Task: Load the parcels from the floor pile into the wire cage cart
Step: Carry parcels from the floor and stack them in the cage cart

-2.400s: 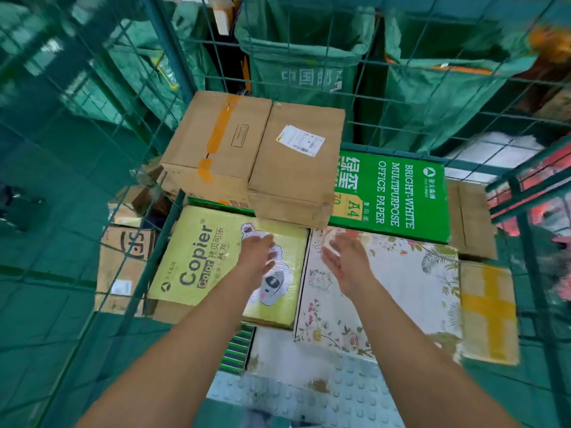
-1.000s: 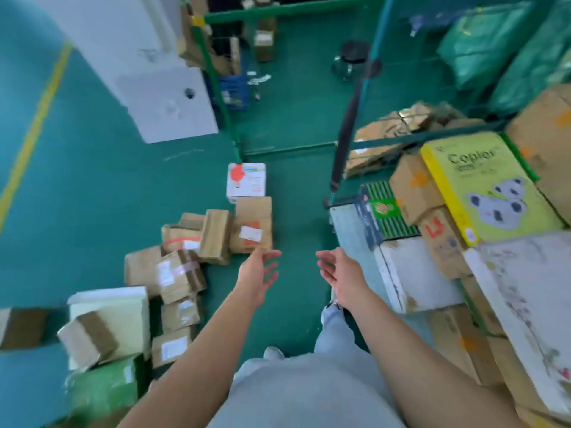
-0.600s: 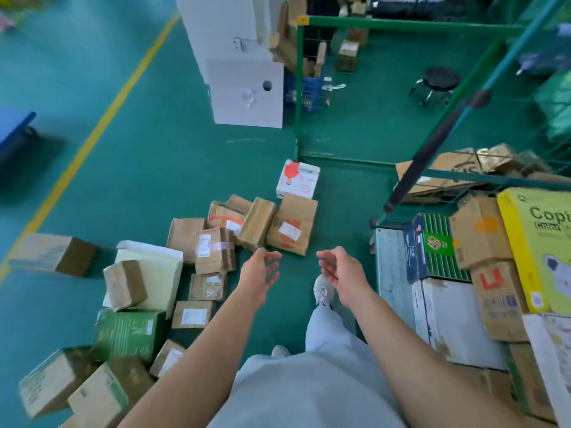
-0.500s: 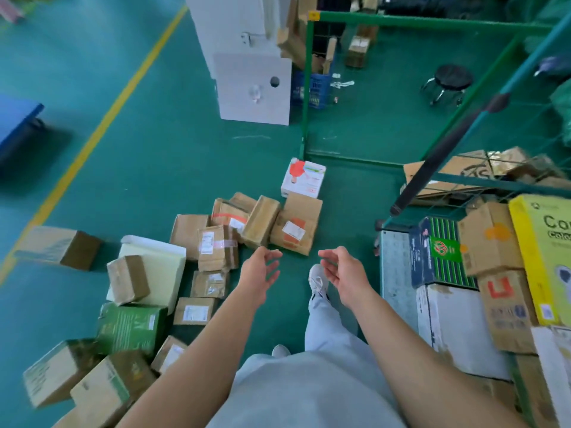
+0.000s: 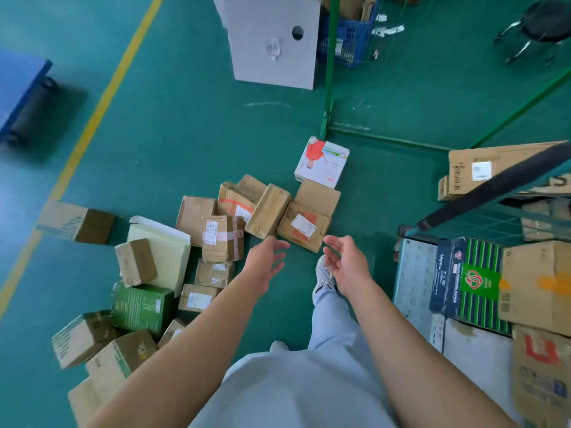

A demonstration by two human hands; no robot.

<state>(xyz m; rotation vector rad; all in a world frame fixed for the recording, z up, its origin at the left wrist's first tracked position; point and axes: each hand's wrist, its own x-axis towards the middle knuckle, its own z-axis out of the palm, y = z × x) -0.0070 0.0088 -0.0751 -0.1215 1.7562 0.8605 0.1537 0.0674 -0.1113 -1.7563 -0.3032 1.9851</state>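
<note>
Green warehouse floor (image 5: 185, 125) | parcel pile (image 5: 216, 236) lies left of wire cage cart (image 5: 414, 273) | left hand (image 5: 265, 261), right hand (image 5: 346, 264): both grips wide, empty | I'd take labelled carton (image 5: 304, 227) two-handed, palms under opposite edges.

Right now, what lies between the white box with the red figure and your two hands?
In the head view, a brown carton with a white label lies between the white box and the empty left hand and right hand.

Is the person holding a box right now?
No, the left hand and right hand are both open and empty, held above the parcels on the floor.
</note>
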